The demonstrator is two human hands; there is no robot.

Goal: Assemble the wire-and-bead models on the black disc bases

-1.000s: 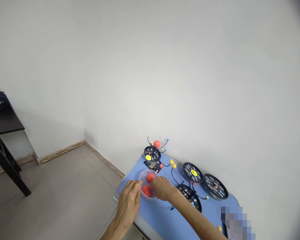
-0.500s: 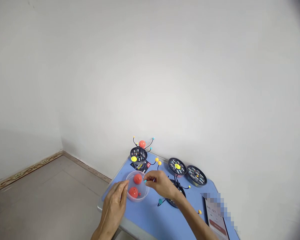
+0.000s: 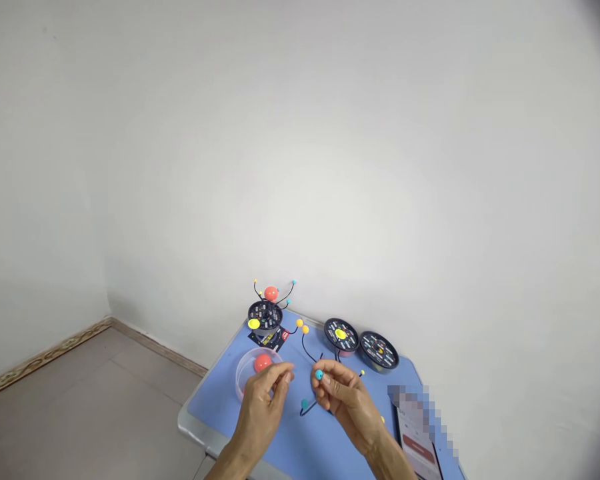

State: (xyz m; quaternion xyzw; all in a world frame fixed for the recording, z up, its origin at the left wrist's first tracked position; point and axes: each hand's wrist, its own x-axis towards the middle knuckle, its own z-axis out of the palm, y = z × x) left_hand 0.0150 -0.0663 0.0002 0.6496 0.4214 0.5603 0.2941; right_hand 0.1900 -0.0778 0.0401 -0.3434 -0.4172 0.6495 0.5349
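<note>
My right hand point(image 3: 347, 400) pinches a small blue ball point(image 3: 319, 375) between thumb and fingertips; a dark spot, perhaps a hole, shows on the ball. My left hand point(image 3: 265, 403) is beside it, thumb and forefinger brought together; what they hold, if anything, I cannot make out. Below and behind my left hand is a clear round plastic bowl point(image 3: 239, 365) with a red ball point(image 3: 263, 363) inside. Curved black wires tipped with orange balls point(image 3: 303, 326) and a teal ball point(image 3: 305, 404) reach out around my right hand, which hides the middle of that model.
An orbit model with a red ball point(image 3: 271, 293) stands on a black disc at the blue table's point(image 3: 220, 393) back left. Two black round bases point(image 3: 347, 343) point(image 3: 379, 351) sit at the back right. A phone point(image 3: 417, 433) lies at the right edge.
My right hand has carried the blue ball away from the bowl, to the right. My left hand has moved right, from the bowl's left rim to its right side. The view has shifted slightly.
</note>
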